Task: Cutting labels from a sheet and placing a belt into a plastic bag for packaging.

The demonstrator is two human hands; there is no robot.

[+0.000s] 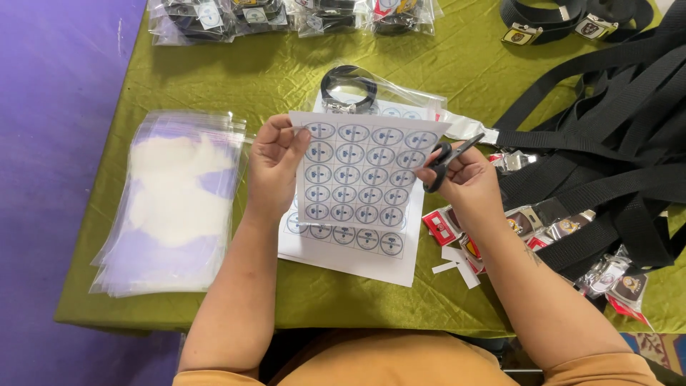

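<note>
The left hand (275, 166) is pinching the left edge of a white sheet of round stickers (364, 171), holding it lifted above a green-covered tabletop (286, 71). The right hand (464, 179) is gripping black scissors (449, 159) at the sheet's right edge. Clear plastic bags (175, 204) are lying left.

A single head-worn camera is looking steeply down from above the person's chest, facing forward across the tabletop (443, 64) with its green cloth. It is sitting close, with both forearms filling the lower frame. The near tabletop edge is running along the bottom, purple floor (43, 179) showing at left.
</note>
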